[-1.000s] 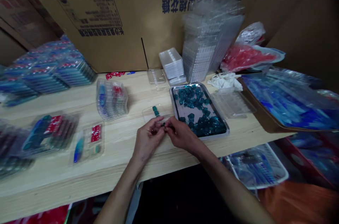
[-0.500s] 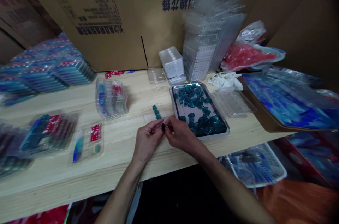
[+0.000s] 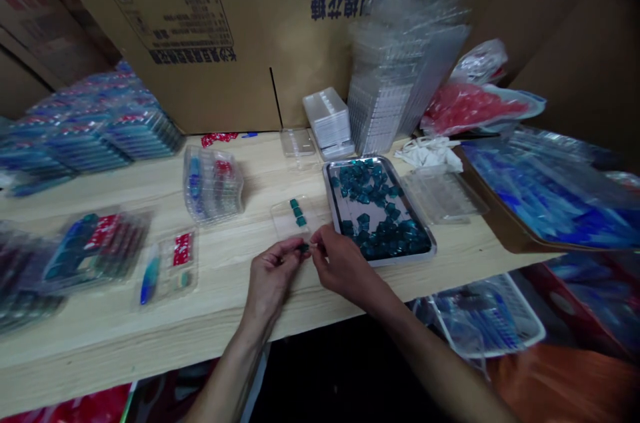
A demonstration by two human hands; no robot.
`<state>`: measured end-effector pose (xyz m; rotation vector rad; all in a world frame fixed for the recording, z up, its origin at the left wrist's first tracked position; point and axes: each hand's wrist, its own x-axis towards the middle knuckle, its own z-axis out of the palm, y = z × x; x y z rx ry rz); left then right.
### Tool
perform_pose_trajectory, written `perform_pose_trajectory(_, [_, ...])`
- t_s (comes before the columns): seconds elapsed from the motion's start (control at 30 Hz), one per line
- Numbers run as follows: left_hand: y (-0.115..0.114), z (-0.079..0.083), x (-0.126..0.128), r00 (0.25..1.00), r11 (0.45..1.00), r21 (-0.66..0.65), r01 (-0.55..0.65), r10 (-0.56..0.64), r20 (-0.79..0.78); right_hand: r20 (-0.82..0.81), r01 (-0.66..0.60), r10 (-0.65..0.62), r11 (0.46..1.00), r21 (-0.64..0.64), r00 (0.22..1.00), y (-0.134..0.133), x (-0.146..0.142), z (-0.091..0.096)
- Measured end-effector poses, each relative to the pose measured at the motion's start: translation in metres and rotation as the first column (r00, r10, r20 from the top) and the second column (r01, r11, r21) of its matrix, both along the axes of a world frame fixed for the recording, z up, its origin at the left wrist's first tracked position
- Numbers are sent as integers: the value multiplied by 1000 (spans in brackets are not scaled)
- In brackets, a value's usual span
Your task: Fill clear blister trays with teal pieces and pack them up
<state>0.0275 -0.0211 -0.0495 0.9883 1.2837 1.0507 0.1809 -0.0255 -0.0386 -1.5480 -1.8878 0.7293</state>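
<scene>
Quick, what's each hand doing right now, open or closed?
Left hand: closed, pinching a small dark teal piece.
Right hand: fingertips drawn in at that piece; cannot tell whether it grips.

The left hand (image 3: 273, 276) and right hand (image 3: 345, 270), close together at the fingertips a moment ago, have drawn slightly apart, leaving a narrow gap. A small dark-teal piece (image 3: 303, 247) now shows at the left fingertips, though blur makes the grip hard to judge. The left hand sits lower and further left than before, and the view has drifted, putting the wooden table (image 3: 225, 276) slightly further right.
</scene>
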Motion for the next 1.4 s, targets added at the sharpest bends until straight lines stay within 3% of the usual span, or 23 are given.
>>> perform_pose_trajectory(0.17, [-1, -1, 2, 991, 989, 127, 80, -65, -118, 40, 19, -20, 1000, 22, 999, -5, -10, -1])
perform_pose_trajectory(0.37, [-9, 3, 3, 943, 943, 286, 170, -71, -326, 51, 1, 5, 993, -116, 999, 2, -6, -3])
perform_pose_trajectory(0.53, [-3, -1, 3, 982, 985, 120, 124, -105, -155, 64, -11, 13, 999, -37, 998, -2, -7, 0])
perform_pose_trajectory(0.73, [0, 2, 4, 976, 989, 103, 107, -85, -200, 71, 22, -22, 1000, -1, 997, -8, -13, 3])
perform_pose_trajectory(0.87, [-2, 13, 0, 992, 994, -13, 107, -105, 76, 8, 56, -56, 998, 18, 998, -2, -8, 2])
perform_pose_trajectory(0.97, [4, 19, -8, 978, 990, -31, 135, -128, 167, -64, -71, 73, 997, 32, 995, 7, 6, -1])
perform_pose_trajectory(1.03, [15, 19, -15, 989, 991, 52, 122, -126, 82, -21, -81, 82, 995, 51, 996, 13, 19, -3])
perform_pose_trajectory(1.1, [29, 16, -20, 988, 967, 226, 121, -95, -120, 147, 32, -43, 996, 78, 988, 21, 32, -5])
perform_pose_trajectory(1.2, [52, 7, -20, 877, 868, 437, 238, 1, -480, 454, 132, -161, 987, 94, 876, 30, 46, -8])
perform_pose_trajectory(1.3, [66, -3, -11, 713, 795, 427, 431, -10, -701, 599, 100, -104, 994, 41, 794, 34, 51, -11])
perform_pose_trajectory(1.4, [70, -11, -2, 585, 707, 369, 603, -77, -807, 602, 109, -101, 994, 24, 792, 36, 51, -15])
